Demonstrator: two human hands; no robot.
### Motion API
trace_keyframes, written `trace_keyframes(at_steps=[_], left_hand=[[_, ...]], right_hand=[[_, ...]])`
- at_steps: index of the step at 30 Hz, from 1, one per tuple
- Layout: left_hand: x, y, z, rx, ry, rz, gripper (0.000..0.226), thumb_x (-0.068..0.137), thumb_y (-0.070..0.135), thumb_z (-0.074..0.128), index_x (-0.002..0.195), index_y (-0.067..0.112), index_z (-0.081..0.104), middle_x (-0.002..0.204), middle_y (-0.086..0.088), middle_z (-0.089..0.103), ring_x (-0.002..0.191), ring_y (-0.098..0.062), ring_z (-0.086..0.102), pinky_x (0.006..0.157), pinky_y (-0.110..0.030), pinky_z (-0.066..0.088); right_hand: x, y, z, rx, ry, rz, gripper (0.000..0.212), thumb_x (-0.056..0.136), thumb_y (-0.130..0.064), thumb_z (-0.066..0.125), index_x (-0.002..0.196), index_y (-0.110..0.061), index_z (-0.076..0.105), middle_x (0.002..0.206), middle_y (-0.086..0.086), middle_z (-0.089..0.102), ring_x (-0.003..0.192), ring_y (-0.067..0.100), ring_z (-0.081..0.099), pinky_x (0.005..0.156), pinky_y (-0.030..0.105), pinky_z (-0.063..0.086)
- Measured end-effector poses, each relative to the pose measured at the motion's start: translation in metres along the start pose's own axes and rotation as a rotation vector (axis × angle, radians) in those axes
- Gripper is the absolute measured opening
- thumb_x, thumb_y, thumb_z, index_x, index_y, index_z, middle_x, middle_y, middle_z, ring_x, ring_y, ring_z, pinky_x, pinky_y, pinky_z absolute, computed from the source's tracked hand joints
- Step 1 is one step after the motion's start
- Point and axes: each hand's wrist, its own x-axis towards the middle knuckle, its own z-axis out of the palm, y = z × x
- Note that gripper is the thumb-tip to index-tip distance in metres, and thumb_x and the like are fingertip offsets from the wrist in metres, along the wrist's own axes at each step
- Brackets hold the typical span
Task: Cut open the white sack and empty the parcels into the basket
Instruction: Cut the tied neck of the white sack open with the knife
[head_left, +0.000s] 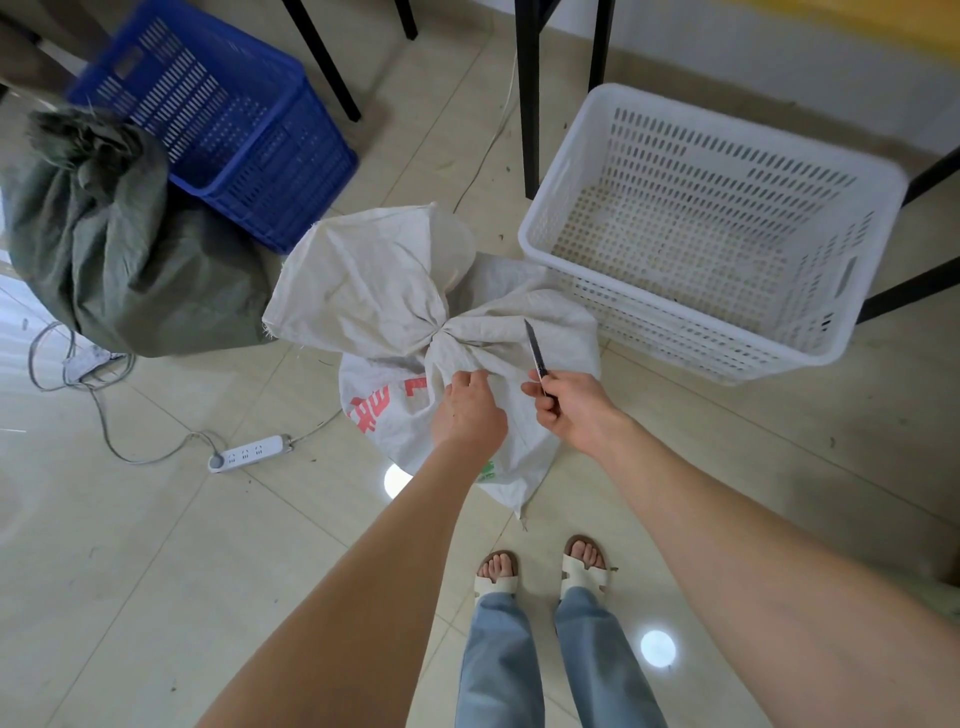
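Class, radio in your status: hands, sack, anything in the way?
Left hand gripping white sack below tied neck. Right hand holding knife, blade at neck. White basket empty, nothing blocking.

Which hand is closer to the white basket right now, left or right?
Right. The right hand, holding the knife, sits just below the near-left corner of the white basket. The left hand grips the white sack further left, away from the basket.

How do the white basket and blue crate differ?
The white basket stands right of the white sack; the blue crate stands left, behind the green sack. The basket's corners look rounded, the crate's squarer. Both are perforated plastic, with nothing visible inside.
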Motion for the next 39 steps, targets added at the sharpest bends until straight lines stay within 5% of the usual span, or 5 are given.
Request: trace_keyframes(at_steps=[8, 19, 31, 37, 39], left_hand=[[0.004, -0.001, -0.001, 0.007, -0.002, -0.003, 0.054, 0.092, 0.010, 0.043, 0.145, 0.014, 0.029, 0.148, -0.006, 0.031, 0.132, -0.024, 0.038, 0.099, -0.035, 0.041], [0.009, -0.004, 0.000, -0.002, -0.001, -0.016, 0.058, 0.092, 0.009, 0.042, 0.147, 0.017, 0.026, 0.149, -0.005, 0.029, 0.134, -0.024, 0.036, 0.099, -0.037, 0.042], [0.015, -0.013, 0.003, -0.057, -0.004, -0.035, 0.056, 0.091, 0.009, 0.043, 0.145, 0.015, 0.029, 0.149, -0.005, 0.030, 0.130, -0.025, 0.041, 0.094, -0.036, 0.044], [0.033, -0.031, 0.006, -0.111, 0.030, -0.068, 0.058, 0.090, 0.010, 0.045, 0.145, 0.014, 0.026, 0.148, -0.007, 0.031, 0.131, -0.027, 0.037, 0.096, -0.038, 0.043], [0.048, -0.042, 0.007, -0.174, 0.101, -0.106, 0.059, 0.089, 0.012, 0.048, 0.144, 0.011, 0.025, 0.144, -0.010, 0.034, 0.129, -0.028, 0.039, 0.098, -0.038, 0.040]], right_hand=[[0.007, 0.004, 0.002, -0.130, 0.087, -0.040, 0.025, 0.100, -0.017, 0.044, 0.083, -0.009, 0.060, 0.066, 0.002, 0.050, 0.030, 0.002, 0.031, 0.030, 0.015, 0.024], [0.007, 0.002, 0.002, -0.231, 0.272, -0.059, 0.036, 0.093, -0.037, 0.056, 0.068, -0.012, 0.057, 0.057, -0.002, 0.049, 0.043, 0.009, 0.034, 0.037, 0.017, 0.028], [0.008, 0.005, 0.009, -0.274, 0.192, -0.056, 0.031, 0.095, -0.041, 0.052, 0.077, -0.018, 0.061, 0.059, -0.002, 0.044, 0.040, 0.009, 0.027, 0.034, 0.017, 0.024], [0.029, 0.006, 0.017, -0.461, 0.167, -0.215, 0.018, 0.098, -0.024, 0.048, 0.089, -0.012, 0.058, 0.069, 0.005, 0.064, 0.051, 0.013, 0.047, 0.047, 0.020, 0.036], [0.043, 0.000, 0.027, -0.581, 0.201, -0.311, 0.020, 0.093, -0.026, 0.056, 0.077, -0.014, 0.054, 0.070, 0.002, 0.058, 0.055, 0.012, 0.047, 0.051, 0.022, 0.036]])
